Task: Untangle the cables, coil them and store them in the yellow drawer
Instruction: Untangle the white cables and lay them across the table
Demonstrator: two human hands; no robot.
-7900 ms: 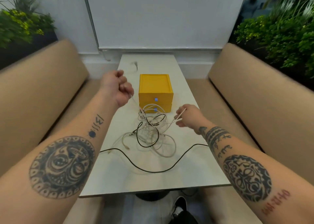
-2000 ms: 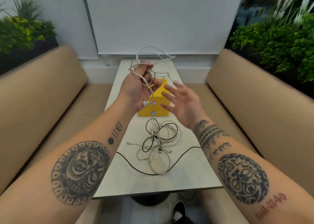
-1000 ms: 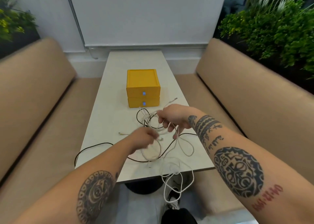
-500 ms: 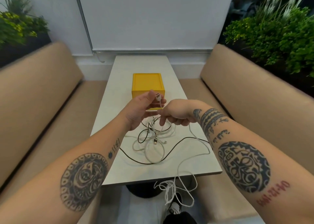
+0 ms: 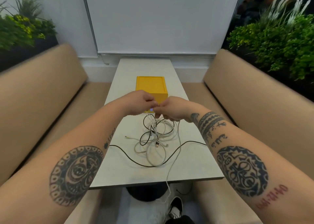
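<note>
- The left hand (image 5: 139,103) and right hand (image 5: 173,109) meet above the tangle (image 5: 156,138), curled fingertips pinching one white cable (image 5: 178,138).
- It trails off the tabletop (image 5: 186,169); gather it in even loops.
- The yellow drawer (image 5: 151,86) sits just behind.

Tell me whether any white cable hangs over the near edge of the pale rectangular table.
Yes, a thin white cable runs down from the right hand across the pale rectangular table and drops past its near edge.
</note>
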